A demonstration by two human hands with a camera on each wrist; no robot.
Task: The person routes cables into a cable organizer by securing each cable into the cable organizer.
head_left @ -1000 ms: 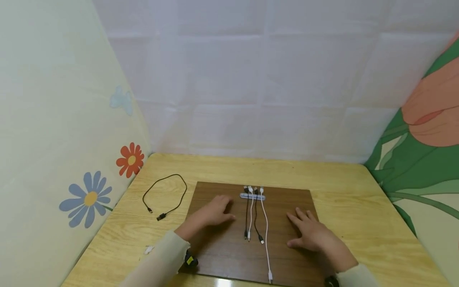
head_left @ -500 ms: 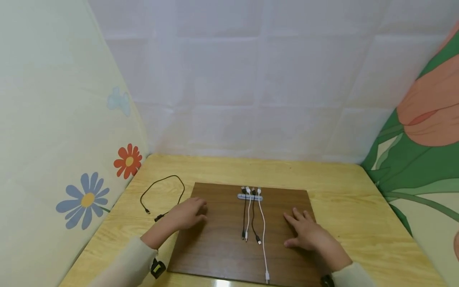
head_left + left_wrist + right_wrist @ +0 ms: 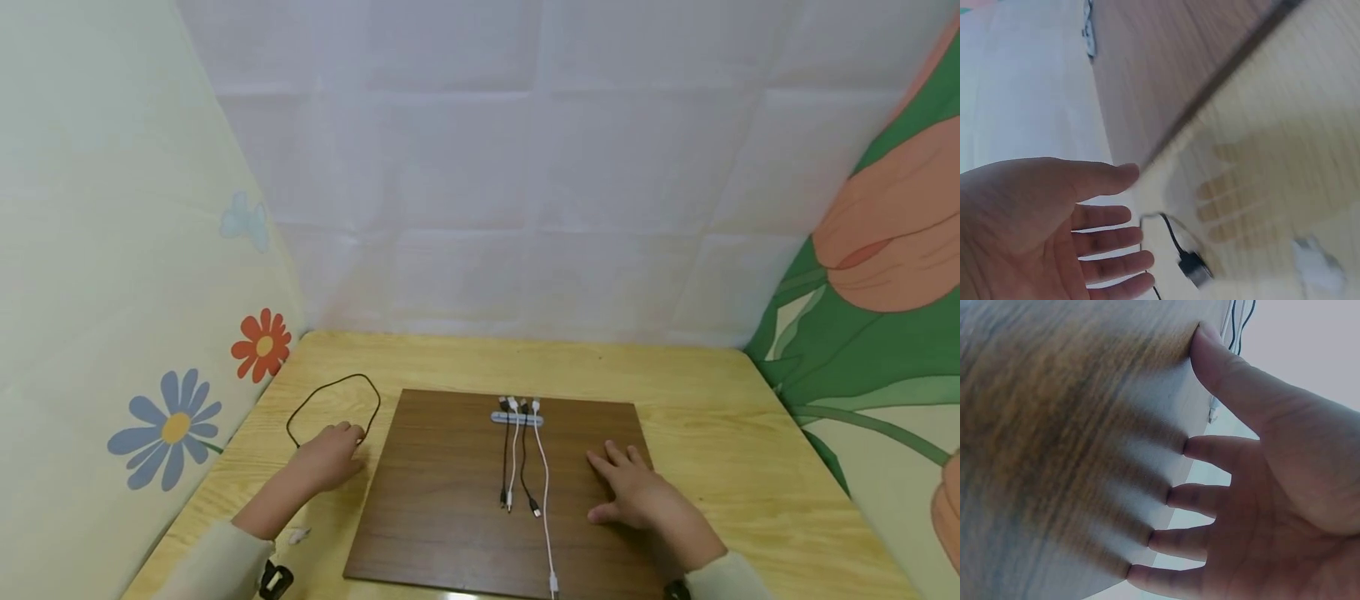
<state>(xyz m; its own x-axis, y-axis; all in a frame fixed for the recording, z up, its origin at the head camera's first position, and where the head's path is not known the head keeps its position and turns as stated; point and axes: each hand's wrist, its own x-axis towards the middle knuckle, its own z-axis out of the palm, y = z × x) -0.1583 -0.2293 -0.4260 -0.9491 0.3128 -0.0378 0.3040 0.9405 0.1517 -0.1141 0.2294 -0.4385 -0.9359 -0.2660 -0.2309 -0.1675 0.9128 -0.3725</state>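
Observation:
My left hand (image 3: pixel 326 458) is over the table just left of the brown board, fingers extended and apart, holding nothing. Beneath it lies a looped black USB cable (image 3: pixel 330 384), partly hidden in the head view. Its USB plug (image 3: pixel 1194 269) shows close to the fingers in the left wrist view. My right hand (image 3: pixel 633 493) rests its spread fingertips on the right part of the brown board (image 3: pixel 442 517). Near the board's back edge sits a pale blue cable holder (image 3: pixel 497 417). Black and white cables, such as a long white cable (image 3: pixel 546 500), run from it toward the front.
A small white piece (image 3: pixel 298 535) lies on the yellow wooden table (image 3: pixel 720 433), left of the board. White cloth (image 3: pixel 450 167) hangs behind the table. Flower-patterned cloth (image 3: pixel 67 250) stands at the left, and more at the right.
My left hand has moved left from above the board to the black USB cable. The right hand has stayed on the board; the head view has shifted slightly.

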